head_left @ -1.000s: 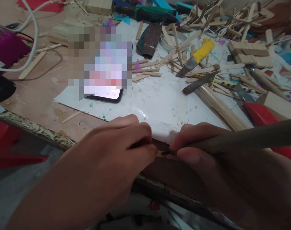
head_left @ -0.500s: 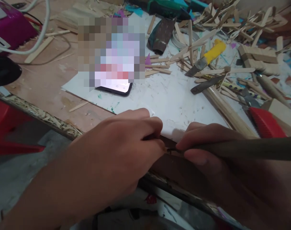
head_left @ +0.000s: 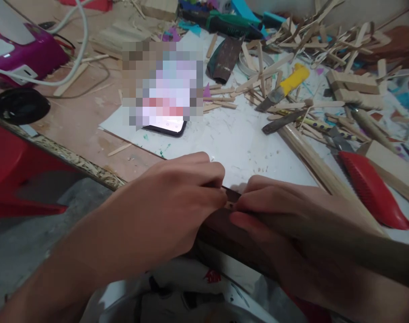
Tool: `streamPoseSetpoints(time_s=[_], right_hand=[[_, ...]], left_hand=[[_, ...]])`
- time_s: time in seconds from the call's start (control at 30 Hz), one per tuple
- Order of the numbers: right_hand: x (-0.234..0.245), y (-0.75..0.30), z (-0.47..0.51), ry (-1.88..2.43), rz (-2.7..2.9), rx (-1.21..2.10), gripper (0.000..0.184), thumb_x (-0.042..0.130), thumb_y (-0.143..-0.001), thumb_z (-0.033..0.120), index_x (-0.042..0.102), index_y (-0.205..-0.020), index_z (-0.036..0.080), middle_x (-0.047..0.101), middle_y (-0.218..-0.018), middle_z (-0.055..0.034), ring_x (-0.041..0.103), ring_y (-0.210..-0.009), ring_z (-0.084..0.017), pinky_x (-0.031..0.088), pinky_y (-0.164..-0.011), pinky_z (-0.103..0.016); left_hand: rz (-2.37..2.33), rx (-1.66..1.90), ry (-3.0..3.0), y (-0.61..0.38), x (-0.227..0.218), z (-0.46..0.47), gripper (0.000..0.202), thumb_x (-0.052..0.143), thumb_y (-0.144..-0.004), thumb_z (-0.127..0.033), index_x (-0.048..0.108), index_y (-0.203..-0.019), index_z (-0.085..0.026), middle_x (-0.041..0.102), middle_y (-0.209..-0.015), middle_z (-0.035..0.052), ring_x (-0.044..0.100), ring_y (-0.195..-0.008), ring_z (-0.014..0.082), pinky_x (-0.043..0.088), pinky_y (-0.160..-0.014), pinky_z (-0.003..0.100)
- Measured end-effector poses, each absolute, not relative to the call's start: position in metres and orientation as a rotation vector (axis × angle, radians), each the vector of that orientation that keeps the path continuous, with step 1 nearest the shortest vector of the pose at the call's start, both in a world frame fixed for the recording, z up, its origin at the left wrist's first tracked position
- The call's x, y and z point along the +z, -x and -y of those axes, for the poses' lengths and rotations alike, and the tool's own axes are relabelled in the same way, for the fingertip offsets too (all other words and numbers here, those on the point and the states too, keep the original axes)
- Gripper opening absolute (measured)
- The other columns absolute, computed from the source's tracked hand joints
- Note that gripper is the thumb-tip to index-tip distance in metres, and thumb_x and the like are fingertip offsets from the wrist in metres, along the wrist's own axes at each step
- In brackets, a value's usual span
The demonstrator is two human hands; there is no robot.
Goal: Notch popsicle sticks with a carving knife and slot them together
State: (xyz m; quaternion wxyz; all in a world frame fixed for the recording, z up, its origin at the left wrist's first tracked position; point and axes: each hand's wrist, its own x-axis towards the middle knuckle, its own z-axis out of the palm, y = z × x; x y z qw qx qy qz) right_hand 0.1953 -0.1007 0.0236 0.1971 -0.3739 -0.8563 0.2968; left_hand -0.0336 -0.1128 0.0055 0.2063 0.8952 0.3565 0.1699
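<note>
My left hand (head_left: 171, 206) is closed at the table's front edge, its thumb and fingers pinching something small that they hide. Close beside its fingertips, my right hand (head_left: 278, 197) wraps round a long, dark-handled tool (head_left: 355, 246), whose handle runs back towards the lower right. The tool's tip lies between the two hands and is mostly covered by fingers. Beneath both hands is a dark brown wooden piece (head_left: 228, 224). A phone with a lit screen (head_left: 167, 124) lies beyond my left hand on a white sheet (head_left: 221, 139).
To the right lie a yellow-handled blade (head_left: 293, 80), a grey blade (head_left: 283, 122), a red comb-like piece (head_left: 372, 188) and a long wooden rod (head_left: 312, 152). Several craft sticks (head_left: 349, 49) are heaped behind. At left are a purple device (head_left: 39, 58), a black round dish (head_left: 19, 105) and a red stool (head_left: 19, 170).
The camera view has shifted slightly. My right hand has come closer to my left fingertips, and the tool's handle now slopes more steeply down to the right.
</note>
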Motion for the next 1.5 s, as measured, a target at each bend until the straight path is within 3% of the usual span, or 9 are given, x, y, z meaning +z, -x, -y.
streamPoseSetpoints(time_s=[0.17,0.27,0.43,0.6,0.83,1.27,1.5], right_hand=[[0.024,-0.205,0.093,0.836,2.382,1.011,0.011,0.061,-0.107,0.018,0.064,-0.097,0.024,0.069,-0.08,0.0009,0.065,-0.065,-0.014,0.051,-0.057,-0.028],[0.02,-0.212,0.091,0.798,2.387,1.0,0.007,0.061,-0.108,0.022,0.063,-0.102,0.025,0.069,-0.083,-0.0002,0.066,-0.069,-0.016,0.051,-0.058,-0.031],[0.015,-0.215,0.091,0.811,2.412,1.001,0.009,0.059,-0.109,0.024,0.059,-0.101,0.026,0.066,-0.082,0.0021,0.064,-0.067,-0.014,0.05,-0.058,-0.03],[0.017,-0.214,0.092,0.889,2.374,1.039,0.008,0.06,-0.11,0.026,0.061,-0.102,0.027,0.066,-0.082,0.0052,0.062,-0.067,-0.01,0.049,-0.057,-0.024],[0.02,-0.21,0.094,0.912,2.371,0.976,0.009,0.062,-0.109,0.023,0.06,-0.101,0.026,0.065,-0.08,0.0062,0.062,-0.064,-0.008,0.049,-0.056,-0.022],[0.023,-0.209,0.096,0.956,2.415,0.928,0.011,0.064,-0.108,0.022,0.062,-0.097,0.026,0.068,-0.081,0.0057,0.062,-0.066,-0.008,0.049,-0.059,-0.022],[0.023,-0.205,0.103,1.015,2.422,0.84,0.005,0.061,-0.108,0.024,0.063,-0.104,0.027,0.071,-0.08,0.0018,0.065,-0.066,-0.015,0.051,-0.06,-0.032]], left_hand=[[-1.029,0.586,-2.465,0.035,0.005,0.115,0.037,0.049,-0.105,-0.001,0.077,-0.086,-0.017,0.068,-0.091,0.0016,0.059,-0.086,0.0178,0.042,-0.074,0.034],[-1.026,0.585,-2.412,0.034,0.006,0.115,0.037,0.049,-0.106,-0.002,0.078,-0.088,-0.017,0.068,-0.091,0.0011,0.059,-0.087,0.0168,0.043,-0.076,0.033],[-0.978,0.633,-2.456,0.032,0.004,0.113,0.048,0.045,-0.109,-0.001,0.072,-0.072,-0.018,0.071,-0.091,0.0029,0.06,-0.089,0.0177,0.045,-0.081,0.033],[-0.977,0.65,-2.503,0.033,0.001,0.114,0.045,0.044,-0.108,-0.002,0.081,-0.087,-0.018,0.074,-0.094,0.0034,0.06,-0.089,0.0193,0.047,-0.08,0.034],[-1.011,0.633,-2.444,0.036,-0.001,0.118,0.035,0.05,-0.109,-0.007,0.079,-0.094,-0.021,0.071,-0.096,0.0015,0.062,-0.096,0.0192,0.051,-0.083,0.03],[-0.974,0.593,-2.453,0.033,-0.005,0.115,0.032,0.052,-0.103,0.0,0.073,-0.093,-0.022,0.067,-0.095,-0.0004,0.061,-0.098,0.0182,0.05,-0.086,0.029],[-0.96,0.58,-2.565,0.033,-0.001,0.113,0.03,0.054,-0.099,0.002,0.071,-0.085,-0.019,0.063,-0.086,0.0003,0.058,-0.084,0.0201,0.049,-0.083,0.033]])
